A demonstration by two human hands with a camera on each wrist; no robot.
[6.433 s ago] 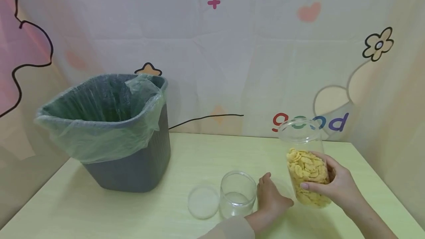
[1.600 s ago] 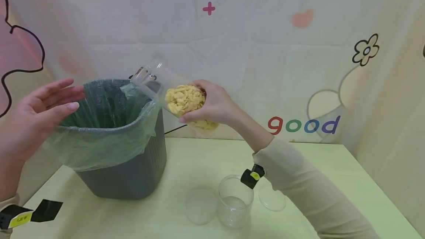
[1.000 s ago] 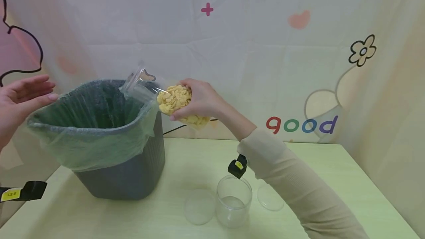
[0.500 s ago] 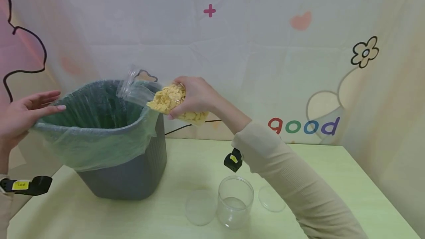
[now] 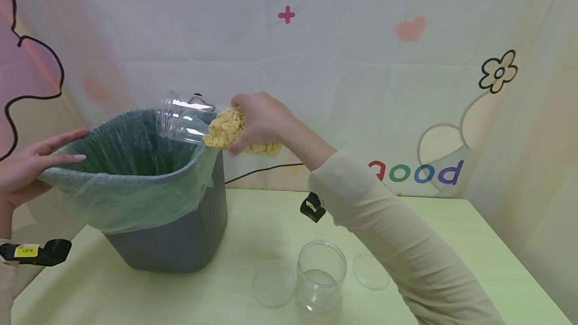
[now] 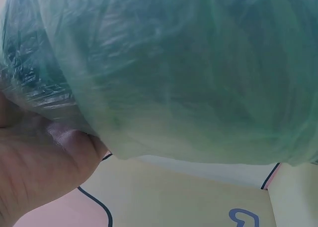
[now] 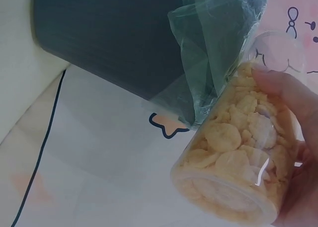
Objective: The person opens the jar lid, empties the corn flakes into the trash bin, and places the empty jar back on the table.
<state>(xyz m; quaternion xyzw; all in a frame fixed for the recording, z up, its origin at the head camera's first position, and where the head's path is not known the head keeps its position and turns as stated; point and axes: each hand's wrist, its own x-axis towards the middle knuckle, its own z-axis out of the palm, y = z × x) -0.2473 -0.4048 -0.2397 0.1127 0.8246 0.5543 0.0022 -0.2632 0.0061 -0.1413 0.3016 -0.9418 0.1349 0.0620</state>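
My right hand point(image 5: 262, 119) grips a clear plastic jar point(image 5: 185, 119) partly filled with yellow flake-like pieces point(image 5: 223, 127). The jar lies almost sideways, its mouth pointing left over a dark grey trash can point(image 5: 176, 247) lined with a thin green bag point(image 5: 135, 199). In the right wrist view the pieces point(image 7: 238, 142) still fill the jar's bottom half, with fingers wrapped round its side. My left hand point(image 5: 31, 169) rests over the can's left rim corner, thumb and fingers stretched inward. Part of this hand point(image 6: 44, 162) is hidden by the liner in the left wrist view.
On the pale table point(image 5: 253, 219) stands a second, empty clear jar point(image 5: 320, 282). A round clear lid point(image 5: 273, 285) lies left of it, another clear lid point(image 5: 370, 271) right of it. A printed cloth point(image 5: 325, 109) hangs behind the table.
My right hand carried the jar from the table's right side leftward, tilting it over the trash can. A lid now lies right of the empty jar. My left hand moved onto the can's rim.
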